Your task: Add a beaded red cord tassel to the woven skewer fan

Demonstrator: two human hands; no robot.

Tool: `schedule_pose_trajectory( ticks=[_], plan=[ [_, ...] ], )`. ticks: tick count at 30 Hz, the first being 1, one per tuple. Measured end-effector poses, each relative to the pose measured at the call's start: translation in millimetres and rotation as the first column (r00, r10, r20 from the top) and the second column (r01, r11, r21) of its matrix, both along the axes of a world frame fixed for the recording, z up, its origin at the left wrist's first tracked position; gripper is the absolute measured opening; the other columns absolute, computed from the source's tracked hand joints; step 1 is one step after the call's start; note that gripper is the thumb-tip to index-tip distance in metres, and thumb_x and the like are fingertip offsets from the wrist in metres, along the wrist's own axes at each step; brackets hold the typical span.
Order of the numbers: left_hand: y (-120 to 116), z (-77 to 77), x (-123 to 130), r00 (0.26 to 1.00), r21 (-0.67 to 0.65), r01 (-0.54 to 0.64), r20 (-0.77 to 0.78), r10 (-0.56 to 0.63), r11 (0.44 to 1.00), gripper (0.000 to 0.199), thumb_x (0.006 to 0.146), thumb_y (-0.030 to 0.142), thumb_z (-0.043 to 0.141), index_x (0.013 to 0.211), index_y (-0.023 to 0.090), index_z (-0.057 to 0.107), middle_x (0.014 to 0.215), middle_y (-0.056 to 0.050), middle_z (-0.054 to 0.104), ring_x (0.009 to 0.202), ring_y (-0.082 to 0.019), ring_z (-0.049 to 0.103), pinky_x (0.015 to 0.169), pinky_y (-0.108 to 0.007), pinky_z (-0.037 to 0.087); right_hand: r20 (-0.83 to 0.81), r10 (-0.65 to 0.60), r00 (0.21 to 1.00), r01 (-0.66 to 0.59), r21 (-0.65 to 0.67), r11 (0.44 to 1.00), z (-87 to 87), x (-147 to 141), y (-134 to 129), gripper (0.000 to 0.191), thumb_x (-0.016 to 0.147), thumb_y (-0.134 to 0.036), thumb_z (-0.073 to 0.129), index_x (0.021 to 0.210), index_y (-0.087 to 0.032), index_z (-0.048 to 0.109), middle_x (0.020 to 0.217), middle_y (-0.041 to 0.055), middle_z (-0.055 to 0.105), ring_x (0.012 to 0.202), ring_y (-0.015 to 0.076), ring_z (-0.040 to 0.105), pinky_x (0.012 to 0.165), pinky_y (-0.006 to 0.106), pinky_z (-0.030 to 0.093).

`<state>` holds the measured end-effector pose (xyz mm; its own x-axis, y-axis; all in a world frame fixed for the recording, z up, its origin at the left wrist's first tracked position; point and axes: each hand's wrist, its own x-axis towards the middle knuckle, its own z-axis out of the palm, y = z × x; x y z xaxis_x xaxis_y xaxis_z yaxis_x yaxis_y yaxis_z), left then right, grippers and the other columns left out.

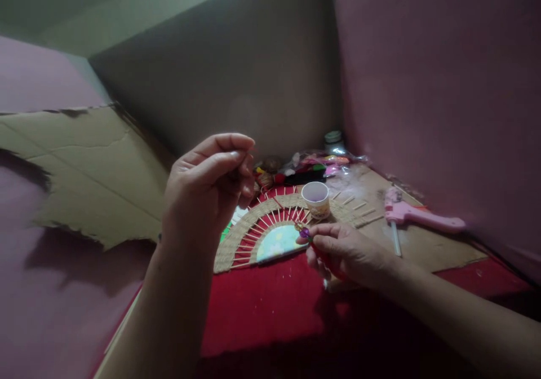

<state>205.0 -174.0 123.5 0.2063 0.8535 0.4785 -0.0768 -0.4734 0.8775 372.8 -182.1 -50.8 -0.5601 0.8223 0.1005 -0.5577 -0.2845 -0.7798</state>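
My left hand (211,179) is raised at the centre, thumb and forefinger pinched together. What they hold, if anything, is too fine to make out. Lower and to the right, my right hand (342,252) is closed on a few small beads. A purple bead (305,232) and an amber bead (298,226) show at its fingertips, and something red is partly hidden under the palm. Behind the hands lies a half-round fan-shaped piece (228,251) of woven straw band and thin sticks, with a pale flowered half-disc (276,243) at its middle. A paper cup (316,201) stands beside it.
A pink glue gun (422,215) lies on a cardboard sheet (448,252) at the right. At the back are a lidded jar (333,141) and bagged craft supplies (315,164). Torn cardboard (93,170) leans on the left wall. Red cloth (262,311) covers the table.
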Motion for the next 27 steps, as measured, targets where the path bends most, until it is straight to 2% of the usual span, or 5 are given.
schedule_pose_trajectory(
  ticks=[10,19,24,26,27],
  plan=[
    [-9.0,5.5,1.5,0.999,0.045,-0.028,0.023,0.027,0.999,0.014,0.073,0.013,0.059,0.076,0.022,0.069,0.059,0.002,0.052,0.043,-0.007,0.047,0.038,-0.019,0.035,-0.061,0.040,0.997,-0.046,-0.114,0.992,9.4,10.5,-11.8,0.029,0.070,-0.032,0.075,0.090,-0.014,0.064,0.063,0.0020,0.066,0.048,0.0092,0.059,0.046,0.018,0.042],
    [-15.4,22.8,-2.4,0.988,0.081,-0.134,0.090,0.126,0.988,0.012,0.067,0.013,0.061,0.069,0.024,0.067,0.055,0.001,0.055,0.042,-0.008,0.045,0.034,-0.019,0.032,0.054,0.067,0.996,-0.063,-0.068,0.996,-4.2,13.7,-23.8,0.027,0.068,-0.027,0.075,0.089,-0.010,0.068,0.065,0.0051,0.068,0.049,0.0093,0.060,0.049,0.020,0.045],
    [-18.4,29.7,-8.5,0.985,0.155,-0.154,0.099,0.139,0.976,0.015,0.070,0.012,0.060,0.070,0.026,0.067,0.057,0.002,0.055,0.044,-0.008,0.045,0.036,-0.020,0.033,0.154,0.253,0.955,-0.239,-0.104,0.966,-15.5,9.5,-57.2,0.021,0.069,-0.026,0.069,0.088,-0.016,0.071,0.068,0.0042,0.071,0.053,0.0114,0.064,0.054,0.021,0.048],
    [-19.9,32.4,-11.5,0.980,0.150,-0.181,0.114,0.165,0.972,0.017,0.071,0.011,0.058,0.070,0.025,0.068,0.058,0.002,0.055,0.045,-0.008,0.044,0.036,-0.019,0.034,0.295,0.336,0.895,-0.334,-0.056,0.941,-9.3,11.0,-74.9,0.024,0.069,-0.024,0.066,0.091,-0.018,0.073,0.072,0.0036,0.071,0.061,0.0119,0.065,0.058,0.021,0.049],
    [-21.0,33.7,-12.7,0.978,0.137,-0.185,0.125,0.168,0.973,0.018,0.071,0.011,0.057,0.071,0.025,0.068,0.058,0.003,0.055,0.046,-0.007,0.044,0.037,-0.018,0.034,0.440,0.328,0.836,-0.382,0.035,0.924,-3.7,12.9,-82.7,0.024,0.070,-0.024,0.065,0.091,-0.018,0.074,0.077,0.0040,0.072,0.066,0.0129,0.067,0.061,0.020,0.049]
  ],
)
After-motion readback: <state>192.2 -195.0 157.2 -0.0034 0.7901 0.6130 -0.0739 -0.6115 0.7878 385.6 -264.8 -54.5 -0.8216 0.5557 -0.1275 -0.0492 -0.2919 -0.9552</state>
